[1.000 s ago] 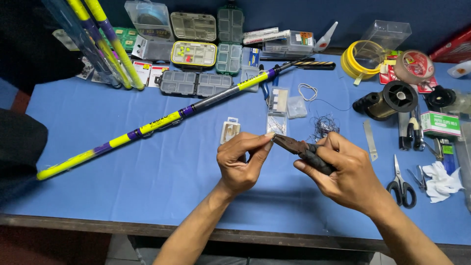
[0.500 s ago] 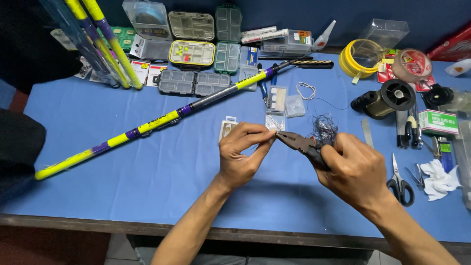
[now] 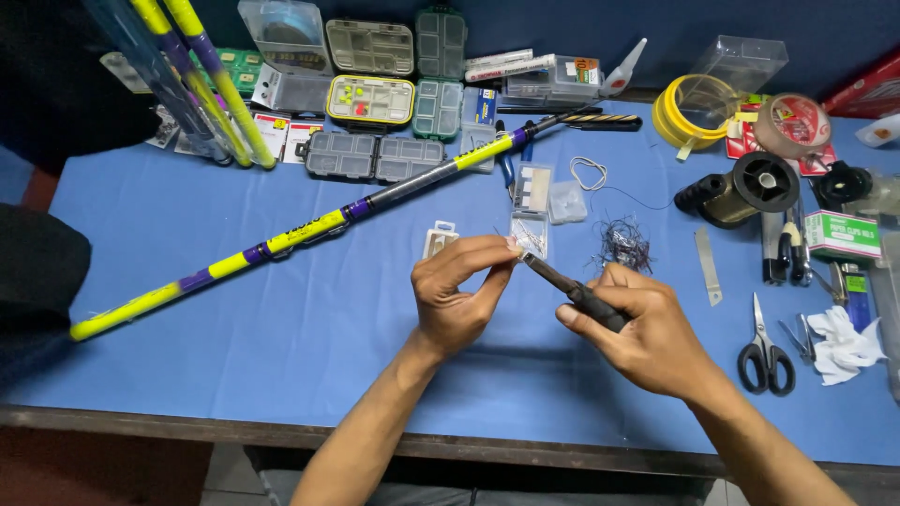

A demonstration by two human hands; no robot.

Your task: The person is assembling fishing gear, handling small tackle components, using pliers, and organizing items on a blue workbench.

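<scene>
My left hand [image 3: 459,295] pinches something tiny between thumb and forefinger above the blue table; the item is too small to name. My right hand [image 3: 647,328] grips dark pliers [image 3: 572,290], whose jaws point left and meet my left fingertips. Just behind the hands lie a small clear packet [image 3: 439,239], a card of small parts [image 3: 532,192] and a tangle of thin line [image 3: 623,245].
A yellow and purple fishing rod [image 3: 300,230] lies diagonally across the blue table [image 3: 281,356]. Tackle boxes [image 3: 370,98] stand at the back. Scissors [image 3: 764,351], a line spool [image 3: 764,183], yellow tape [image 3: 689,112] and white tissue [image 3: 844,342] sit on the right.
The pliers tilted and their jaws moved up to my left fingertips. Both hands shifted slightly right and away from me.
</scene>
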